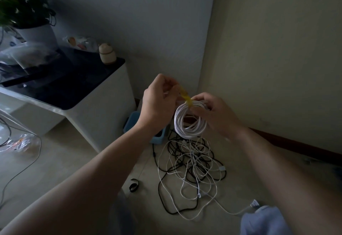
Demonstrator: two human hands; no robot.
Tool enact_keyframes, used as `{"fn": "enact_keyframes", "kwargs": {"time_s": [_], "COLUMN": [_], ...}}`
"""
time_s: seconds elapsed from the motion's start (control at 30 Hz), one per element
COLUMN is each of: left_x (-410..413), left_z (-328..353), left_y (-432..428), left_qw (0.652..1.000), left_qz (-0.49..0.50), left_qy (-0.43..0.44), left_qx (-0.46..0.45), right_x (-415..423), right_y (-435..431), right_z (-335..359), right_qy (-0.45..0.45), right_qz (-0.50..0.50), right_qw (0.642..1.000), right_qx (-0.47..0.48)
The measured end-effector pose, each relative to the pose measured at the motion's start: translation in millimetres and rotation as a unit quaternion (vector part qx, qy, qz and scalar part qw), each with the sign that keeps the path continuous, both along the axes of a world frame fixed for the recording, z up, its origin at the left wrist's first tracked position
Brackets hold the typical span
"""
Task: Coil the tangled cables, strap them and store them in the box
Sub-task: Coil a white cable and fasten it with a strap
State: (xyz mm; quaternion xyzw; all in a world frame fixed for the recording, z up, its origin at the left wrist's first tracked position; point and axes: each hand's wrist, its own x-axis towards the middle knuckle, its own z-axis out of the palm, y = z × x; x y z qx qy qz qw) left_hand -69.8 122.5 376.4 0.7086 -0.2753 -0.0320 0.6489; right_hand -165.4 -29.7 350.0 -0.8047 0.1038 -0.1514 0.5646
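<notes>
Head view: white coil [191, 133] held mid-air, yellow strap [185, 95] around its top.
Left hand [159, 101] fingers [167, 85] pinch the strap's free end; right hand [216, 116] fingers [200, 99] are clamped on the coil just beside the wrap. Below the fingers, tangled cables [190, 166] lie on the floor. Blue box [131, 122] sits under the left wrist, and a black strap [133, 185] lies loose beside the tangle.
</notes>
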Motion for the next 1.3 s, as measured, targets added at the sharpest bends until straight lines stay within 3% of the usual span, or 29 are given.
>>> {"fn": "enact_keyframes", "kwargs": {"time_s": [0.43,0.57,0.73,0.83,1.03,1.3], "left_x": [-16.7,-15.8,-15.6,-17.0,-14.3,-7.0], "left_z": [-14.1,-17.0,-18.8,-17.0,-12.8,-14.8], "left_y": [-4.7,-3.4,-5.0,-7.0,-10.5,-9.5], "left_qw": [0.987,0.974,0.958,0.959,0.980,0.974], "left_qz": [-0.033,-0.031,-0.031,-0.021,0.004,-0.020], "left_qy": [-0.145,-0.210,-0.275,-0.274,-0.188,-0.212], "left_qx": [0.063,0.078,0.076,0.071,0.065,0.076], "right_x": [2.2,1.7,0.7,0.7,2.4,4.7], "right_y": [6.7,3.9,2.1,2.3,9.4,11.0], "right_z": [1.5,9.4,13.1,13.0,9.2,5.3], "right_qy": [0.001,0.002,-0.004,-0.007,-0.002,-0.008], "right_qz": [-0.093,-0.054,-0.021,-0.024,-0.029,0.018], "right_qw": [0.976,0.946,0.922,0.920,0.926,0.930], "right_qx": [0.199,0.319,0.387,0.390,0.375,0.368]}}
